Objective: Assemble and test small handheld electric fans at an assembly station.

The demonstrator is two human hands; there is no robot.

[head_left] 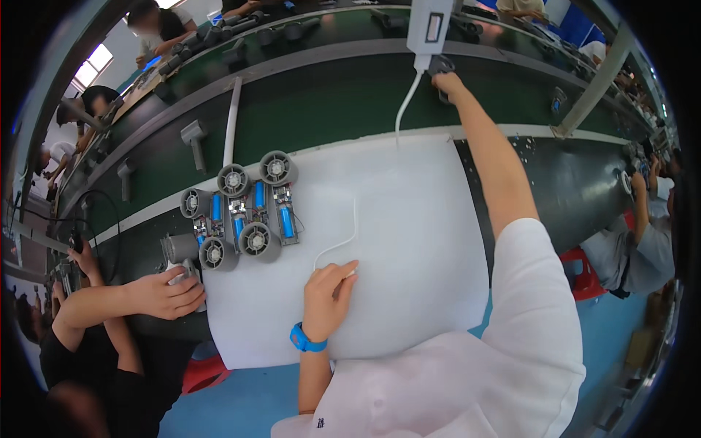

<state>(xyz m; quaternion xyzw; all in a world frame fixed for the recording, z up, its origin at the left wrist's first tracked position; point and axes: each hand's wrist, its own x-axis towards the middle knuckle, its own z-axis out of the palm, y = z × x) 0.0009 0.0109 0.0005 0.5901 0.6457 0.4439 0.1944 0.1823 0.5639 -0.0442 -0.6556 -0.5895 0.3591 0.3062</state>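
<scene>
My left hand (pixel 327 298), with a blue watch band at its wrist, is closed in a pinch over the white sheet (pixel 416 241). A small white tip shows at its fingertips, and a thin white cable (pixel 355 219) runs from beside the hand up across the sheet. Stretched far forward, my right hand (pixel 451 87) has its fingers closed on a dark grey looped thing (pixel 441 67), whose kind I cannot make out. That thing is just below a white upright box (pixel 429 33), from which a white cord (pixel 401 109) hangs.
Several grey fan units with blue cylindrical cells (pixel 259 193) stand at the sheet's left. Beside them a co-worker's hand (pixel 171 292) holds a grey part. Grey T-shaped housings (pixel 194 142) lie on the green belt (pixel 328 98). A metal post (pixel 595 80) rises at the right.
</scene>
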